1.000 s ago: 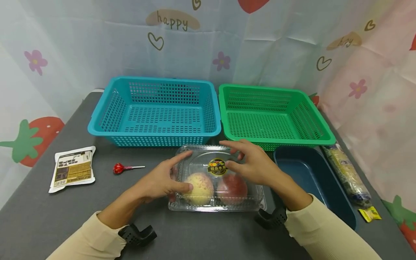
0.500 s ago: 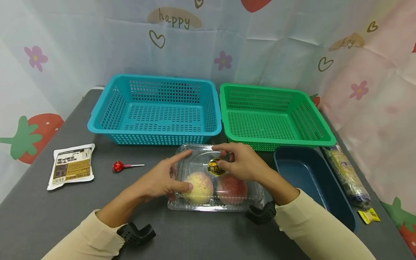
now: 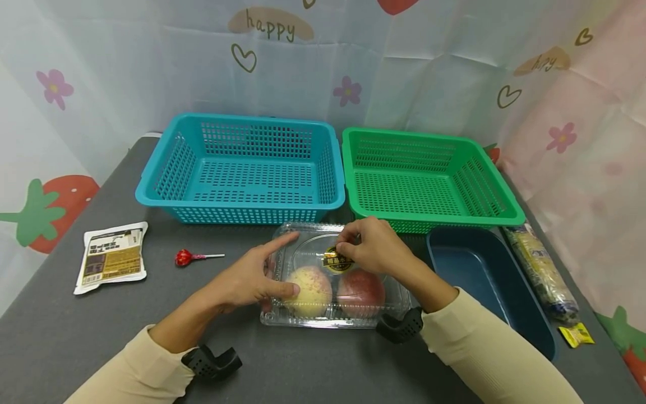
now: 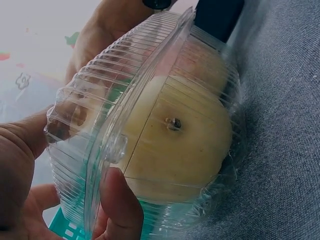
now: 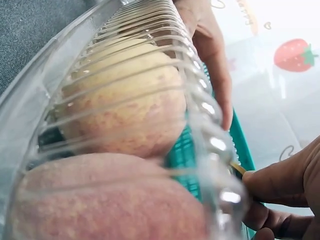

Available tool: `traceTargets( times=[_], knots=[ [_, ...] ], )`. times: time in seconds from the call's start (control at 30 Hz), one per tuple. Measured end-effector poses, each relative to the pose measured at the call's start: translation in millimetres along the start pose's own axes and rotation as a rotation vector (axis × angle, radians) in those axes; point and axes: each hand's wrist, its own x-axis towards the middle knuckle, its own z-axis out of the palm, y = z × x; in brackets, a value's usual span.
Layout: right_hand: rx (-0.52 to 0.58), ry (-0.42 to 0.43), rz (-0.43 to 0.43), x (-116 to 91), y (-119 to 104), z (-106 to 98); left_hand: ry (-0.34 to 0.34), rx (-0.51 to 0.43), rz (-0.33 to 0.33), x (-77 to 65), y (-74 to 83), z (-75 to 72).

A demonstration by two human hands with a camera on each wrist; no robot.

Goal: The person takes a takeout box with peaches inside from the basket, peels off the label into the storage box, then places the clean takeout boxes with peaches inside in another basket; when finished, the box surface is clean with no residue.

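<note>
In the head view a clear plastic fruit box [image 3: 298,258] lies on the grey table, lid closed. Inside are a pale yellow fruit [image 3: 309,293] and a reddish fruit [image 3: 360,294]. My left hand [image 3: 247,279] grips the box's left side, thumb and index finger spread over the lid; in the left wrist view a fingertip [image 4: 120,205] curls at the rim. My right hand [image 3: 375,244] is over the lid, its thumb and index finger pinching the upper right edge of the black-and-gold sticker [image 3: 335,262]. A gold sliver of that sticker [image 5: 239,168] shows at the fingertips in the right wrist view.
A blue basket [image 3: 252,205] and a green basket [image 3: 439,216] stand behind the box. On the right are a dark blue tray [image 3: 504,292], a long clear-wrapped package [image 3: 542,275] and a yellow packet [image 3: 576,335]. A lollipop [image 3: 184,257] and a white-gold pouch [image 3: 112,259] lie left.
My right hand has moved left across the lid to the sticker, and its fingers have curled and closed on the sticker's edge. The left hand and box stay in place.
</note>
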Motion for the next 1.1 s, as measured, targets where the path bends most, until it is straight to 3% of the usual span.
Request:
traceTargets(
  times=[0.5, 0.73, 1.1],
  knots=[
    [0.119, 0.043, -0.069, -5.7, 2.5, 0.7, 0.0, 0.012, 0.003, -0.3, 1.2, -1.1],
    [0.197, 0.103, -0.014, -6.6, -2.0, -3.1, -0.004, 0.013, -0.003, -0.4, 2.6, -1.9],
    [0.221, 0.069, -0.046, -12.1, 1.1, -9.1, -0.002, 0.017, 0.002, -0.9, 2.8, -1.3]
  ],
)
